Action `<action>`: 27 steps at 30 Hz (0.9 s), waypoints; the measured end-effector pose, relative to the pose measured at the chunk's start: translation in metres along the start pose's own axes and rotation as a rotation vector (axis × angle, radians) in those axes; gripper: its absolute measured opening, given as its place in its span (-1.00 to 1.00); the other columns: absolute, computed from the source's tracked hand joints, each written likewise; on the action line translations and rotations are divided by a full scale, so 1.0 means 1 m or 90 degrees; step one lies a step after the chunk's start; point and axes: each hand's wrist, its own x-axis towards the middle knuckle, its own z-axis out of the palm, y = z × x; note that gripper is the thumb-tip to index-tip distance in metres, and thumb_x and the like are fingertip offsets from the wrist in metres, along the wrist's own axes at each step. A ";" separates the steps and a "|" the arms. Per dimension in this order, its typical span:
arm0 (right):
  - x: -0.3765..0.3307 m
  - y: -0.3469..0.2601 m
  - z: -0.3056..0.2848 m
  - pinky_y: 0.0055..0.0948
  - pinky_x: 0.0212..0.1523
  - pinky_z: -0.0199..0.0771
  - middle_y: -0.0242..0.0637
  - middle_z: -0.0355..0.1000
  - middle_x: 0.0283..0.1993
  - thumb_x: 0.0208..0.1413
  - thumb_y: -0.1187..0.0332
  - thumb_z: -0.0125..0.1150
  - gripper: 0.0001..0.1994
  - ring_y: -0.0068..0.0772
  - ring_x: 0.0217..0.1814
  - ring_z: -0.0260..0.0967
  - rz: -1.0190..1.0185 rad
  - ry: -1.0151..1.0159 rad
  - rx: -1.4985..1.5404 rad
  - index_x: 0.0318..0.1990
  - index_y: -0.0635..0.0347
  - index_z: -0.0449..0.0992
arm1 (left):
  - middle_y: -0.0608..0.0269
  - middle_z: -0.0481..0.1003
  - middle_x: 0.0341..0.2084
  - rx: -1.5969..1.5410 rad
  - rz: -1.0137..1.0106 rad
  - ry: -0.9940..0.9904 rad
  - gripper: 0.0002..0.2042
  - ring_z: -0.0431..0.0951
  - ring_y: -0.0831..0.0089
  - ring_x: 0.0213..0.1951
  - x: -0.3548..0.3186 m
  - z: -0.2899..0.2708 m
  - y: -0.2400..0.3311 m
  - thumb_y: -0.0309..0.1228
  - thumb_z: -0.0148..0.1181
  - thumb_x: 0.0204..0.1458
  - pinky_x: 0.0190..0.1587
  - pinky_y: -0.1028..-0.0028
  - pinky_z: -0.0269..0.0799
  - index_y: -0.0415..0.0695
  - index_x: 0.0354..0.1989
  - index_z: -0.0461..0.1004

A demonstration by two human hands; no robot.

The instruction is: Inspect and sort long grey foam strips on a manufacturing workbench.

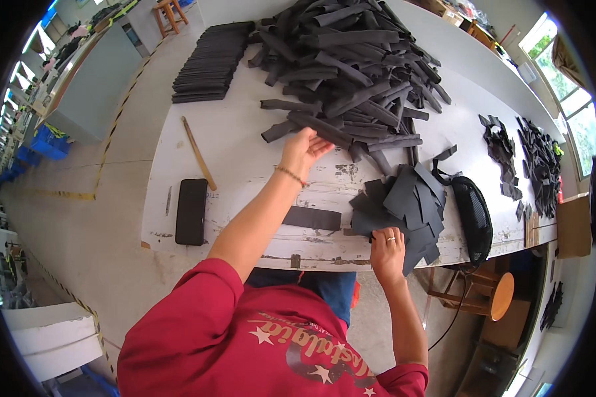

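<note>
My left hand (302,151) reaches forward across the white table (238,152), fingers touching a long dark grey strip (318,128) at the near edge of a big heap of such strips (351,59). My right hand (387,250) rests near the table's front edge with fingertips on a fan of flat dark grey pieces (404,202). A single flat dark piece (311,218) lies between my two arms.
A neat stack of dark strips (210,63) sits at the far left. A wooden ruler (198,153) and a black phone (191,211) lie left. A black mesh bag (473,218) sits right, with small dark cut pieces (523,159) beyond. A wooden stool (490,294) stands below.
</note>
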 end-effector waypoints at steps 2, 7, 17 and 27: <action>-0.002 0.001 0.001 -0.21 -0.16 0.33 -0.25 0.38 -0.23 -0.13 0.58 0.22 -0.82 -0.19 -0.12 0.35 -0.008 -0.008 0.026 -0.30 0.27 0.48 | -0.06 0.52 -0.27 0.013 0.007 -0.010 -0.86 0.58 0.10 -0.23 -0.016 -0.014 -0.002 -0.55 0.06 0.12 -0.09 0.11 0.60 -0.41 -0.24 0.42; 0.012 0.003 -0.016 -0.28 -0.10 0.42 -0.28 0.50 -0.20 -0.24 0.62 0.33 -0.74 -0.18 -0.14 0.45 0.073 0.103 0.125 -0.30 0.19 0.56 | -0.05 0.51 -0.17 0.004 -0.077 -0.007 -0.87 0.56 0.15 -0.12 -0.056 -0.039 0.002 -0.59 0.11 0.13 0.01 0.16 0.57 -0.39 -0.19 0.44; 0.037 -0.026 -0.027 -0.67 -0.20 0.21 -0.46 0.29 -0.23 0.22 0.45 0.19 -0.71 -0.67 -0.25 0.19 0.392 0.266 0.584 0.04 0.19 0.30 | 0.02 0.54 -0.21 -0.051 -0.328 -0.088 -0.82 0.60 0.24 -0.16 -0.116 -0.054 -0.052 -0.52 0.10 0.18 0.00 0.17 0.55 -0.36 -0.11 0.41; 0.015 -0.061 -0.044 -0.40 0.01 0.35 -0.10 0.40 -0.08 -0.03 0.50 0.38 -0.62 -0.18 -0.02 0.39 0.289 0.119 0.407 -0.05 0.27 0.38 | 0.09 0.57 -0.20 0.172 -0.005 -0.178 -0.74 0.62 0.26 -0.19 -0.154 -0.007 -0.017 -0.38 0.23 0.13 -0.10 0.31 0.60 -0.32 -0.12 0.44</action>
